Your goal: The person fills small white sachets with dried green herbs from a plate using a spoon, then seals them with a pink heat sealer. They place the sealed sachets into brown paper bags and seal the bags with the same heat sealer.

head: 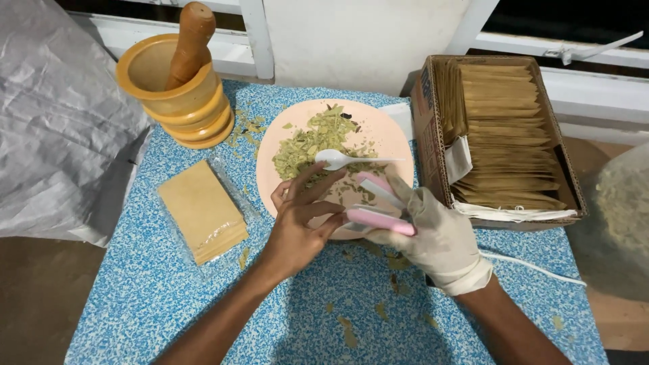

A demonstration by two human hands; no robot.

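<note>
My right hand [436, 236], in a white glove, grips a pink and white handheld sealer [375, 203] with its jaws apart over the near edge of a pink plate [392, 138]. My bare left hand [297, 216] pinches something small between the sealer's jaws; what it holds is hidden by the fingers. On the plate lie crushed dried green leaves [314, 142] and a white plastic spoon [345, 159].
A stack of tan paper sachets [203, 209] in clear wrap lies left of the plate. A wooden mortar with pestle [179, 81] stands at back left. A cardboard box of sachets [500, 135] sits right. Leaf crumbs dot the blue speckled table [155, 297]. A white cord [534, 267] trails right.
</note>
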